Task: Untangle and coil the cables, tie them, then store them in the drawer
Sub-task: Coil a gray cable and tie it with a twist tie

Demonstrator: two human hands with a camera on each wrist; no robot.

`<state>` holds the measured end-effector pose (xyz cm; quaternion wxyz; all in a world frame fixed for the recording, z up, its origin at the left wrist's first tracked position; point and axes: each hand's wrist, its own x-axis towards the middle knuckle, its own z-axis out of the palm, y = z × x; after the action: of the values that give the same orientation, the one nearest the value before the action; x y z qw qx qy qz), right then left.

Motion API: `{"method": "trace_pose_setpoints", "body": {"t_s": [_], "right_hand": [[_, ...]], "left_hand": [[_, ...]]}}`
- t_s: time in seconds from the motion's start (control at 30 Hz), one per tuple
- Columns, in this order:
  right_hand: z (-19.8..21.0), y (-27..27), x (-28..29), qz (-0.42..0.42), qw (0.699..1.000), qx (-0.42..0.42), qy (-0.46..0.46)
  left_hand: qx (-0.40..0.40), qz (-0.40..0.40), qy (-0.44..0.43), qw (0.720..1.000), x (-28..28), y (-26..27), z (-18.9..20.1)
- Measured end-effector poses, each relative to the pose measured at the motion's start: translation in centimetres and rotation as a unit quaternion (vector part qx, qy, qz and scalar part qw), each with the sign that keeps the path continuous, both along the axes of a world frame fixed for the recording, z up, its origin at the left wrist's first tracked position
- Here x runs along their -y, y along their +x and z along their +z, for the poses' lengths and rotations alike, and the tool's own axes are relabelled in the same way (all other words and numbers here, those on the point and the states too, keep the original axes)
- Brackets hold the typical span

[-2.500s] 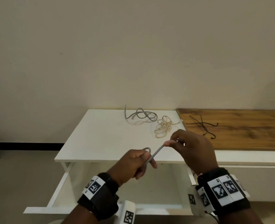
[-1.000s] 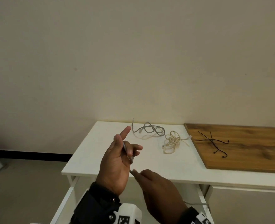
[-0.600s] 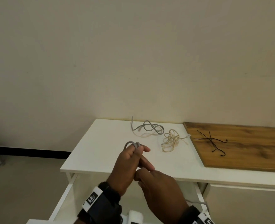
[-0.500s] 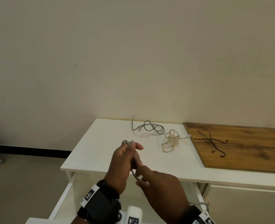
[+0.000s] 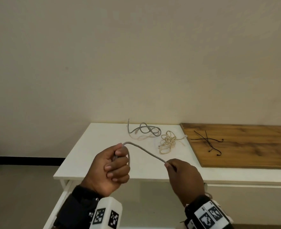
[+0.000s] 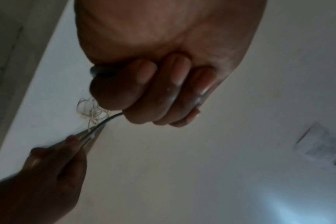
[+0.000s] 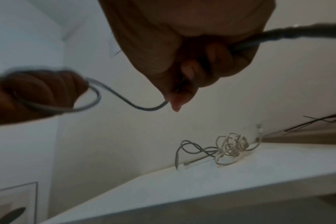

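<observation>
A thin grey cable [image 5: 144, 151] runs between my two hands above the front of the white table [image 5: 93, 146]. My left hand [image 5: 115, 164] is a fist that grips loops of this cable [image 7: 94, 97], and one loop arcs out beside the fingers. My right hand [image 5: 171, 166] pinches the same cable [image 7: 150, 107] further along, and its tail leaves past the palm [image 7: 290, 34]. A second grey cable [image 5: 144, 130] and a cream cable tangle [image 5: 168, 142] lie at the back of the table. The open drawer [image 5: 60, 200] sits below my hands.
A wooden board [image 5: 245, 146] lies to the right with thin black ties [image 5: 207, 142] on it. The wall stands right behind the table. The floor to the left is bare.
My hands were close together wrapping the cable round the left fingers. Now the right hand has pulled away to the right, drawing a length of cable out between them.
</observation>
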<state>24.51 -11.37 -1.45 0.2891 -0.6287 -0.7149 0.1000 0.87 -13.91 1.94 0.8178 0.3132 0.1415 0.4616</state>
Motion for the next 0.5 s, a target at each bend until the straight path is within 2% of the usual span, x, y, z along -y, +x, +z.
{"method": "trace_pose_setpoints", "body": {"t_s": [0.07,0.13,0.23,0.33,0.4,0.47,0.5], "right_hand": [[0.2,0.0,0.2,-0.026,0.999,0.027,-0.010],[0.5,-0.3,0.7,-0.024,0.999,0.041,-0.012],[0.0,-1.3,1.0,0.047,0.994,0.095,-0.014],[-0.7,-2.9,2.1,0.100,0.979,0.172,0.037],[-0.8,-4.2,3.3,0.109,0.969,0.216,0.040],[-1.4,-5.3,3.9,0.112,0.969,0.216,0.035],[-1.5,-5.7,4.1,0.107,0.972,0.206,0.031]], "left_hand": [[0.009,-0.070,0.020,0.997,0.3,1.6,0.2],[0.020,-0.105,0.037,0.994,0.5,2.7,0.5],[0.062,-0.113,0.072,0.989,0.7,3.1,0.8],[0.084,-0.105,0.094,0.986,0.7,2.4,1.0],[0.089,-0.093,0.097,0.987,0.7,2.0,1.0],[0.089,-0.046,0.092,0.991,0.8,1.9,1.3],[0.077,0.004,0.083,0.994,0.9,1.9,1.5]]}}
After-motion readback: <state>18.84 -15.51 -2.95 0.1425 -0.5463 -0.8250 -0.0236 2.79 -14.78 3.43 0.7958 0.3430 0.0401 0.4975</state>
